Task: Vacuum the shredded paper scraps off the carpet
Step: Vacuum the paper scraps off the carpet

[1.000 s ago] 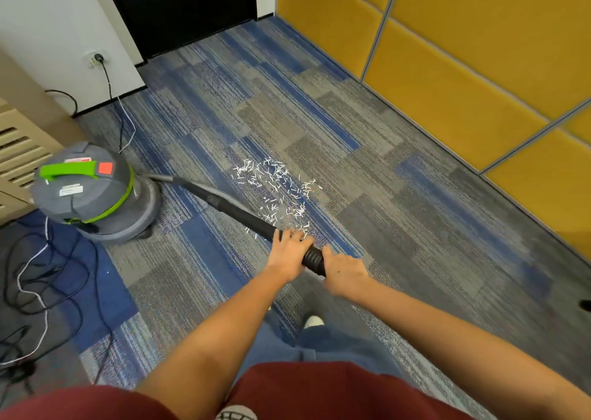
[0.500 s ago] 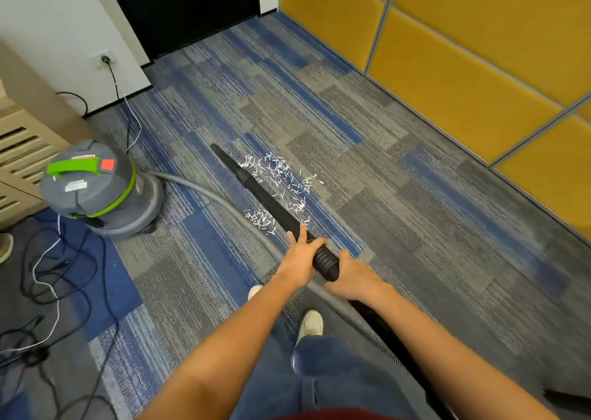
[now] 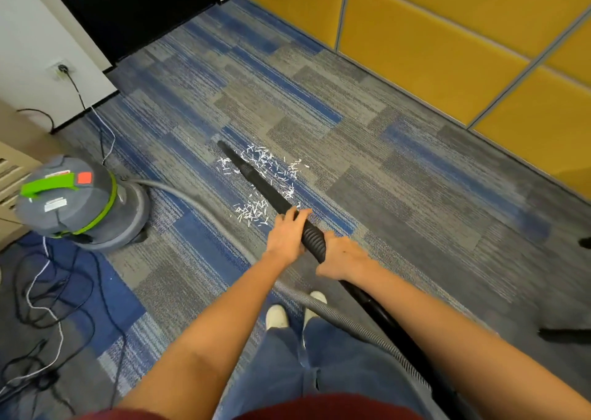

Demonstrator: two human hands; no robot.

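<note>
While both hands clamp the wand (image 3: 262,186), left hand (image 3: 286,234) ahead of right hand (image 3: 340,256), fingers curled round it, scraps (image 3: 256,210) lie on the carpet (image 3: 383,163) either side of the tube. A sideways drag could scatter them instead of lifting them, and the hose (image 3: 345,320) by the feet could trip. The canister (image 3: 80,202) is closed, its contents hidden.

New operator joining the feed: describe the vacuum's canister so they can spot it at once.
From the white wall on the left, drop down to the carpet: the vacuum canister stands there beside a tangle of cables. It alone is a round grey drum with a bright green handle and a red button.
</note>
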